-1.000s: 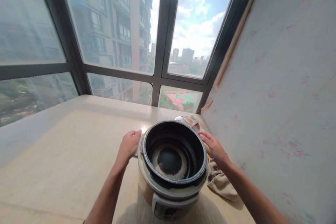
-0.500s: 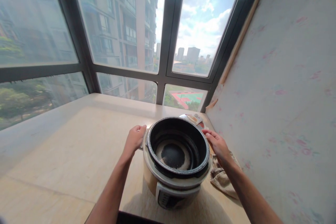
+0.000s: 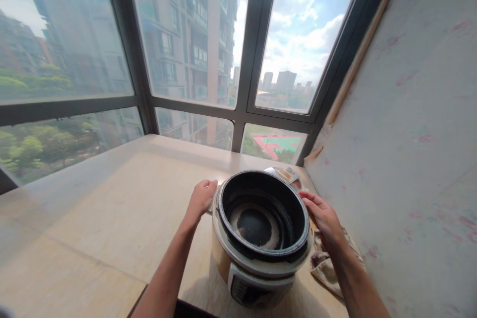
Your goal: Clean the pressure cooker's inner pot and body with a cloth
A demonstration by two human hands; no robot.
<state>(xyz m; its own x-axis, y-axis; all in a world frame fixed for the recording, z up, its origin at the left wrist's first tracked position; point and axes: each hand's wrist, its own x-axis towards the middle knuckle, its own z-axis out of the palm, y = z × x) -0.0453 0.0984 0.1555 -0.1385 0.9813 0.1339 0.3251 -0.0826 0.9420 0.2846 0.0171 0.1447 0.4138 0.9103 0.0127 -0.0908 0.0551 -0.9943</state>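
Note:
An open electric rice cooker (image 3: 261,278) stands on a pale stone counter (image 3: 112,218), its dark inner cavity showing a round heating plate. My left hand (image 3: 201,198) is closed on the cooker's left side handle. My right hand (image 3: 323,216) is pressed against the cooker's right rim, fingers curled round its side. The control panel faces me at the bottom of the cooker.
A crumpled cloth (image 3: 328,268) lies on the counter just right of the cooker, against the wall (image 3: 402,159). A small packet or lid (image 3: 285,175) shows behind the cooker. Large windows (image 3: 194,39) stand along the counter's far edge.
The view has shifted left and slightly back, so the cooker and both hands now sit further right in the picture. Both hands keep the same hold on the cooker's sides.

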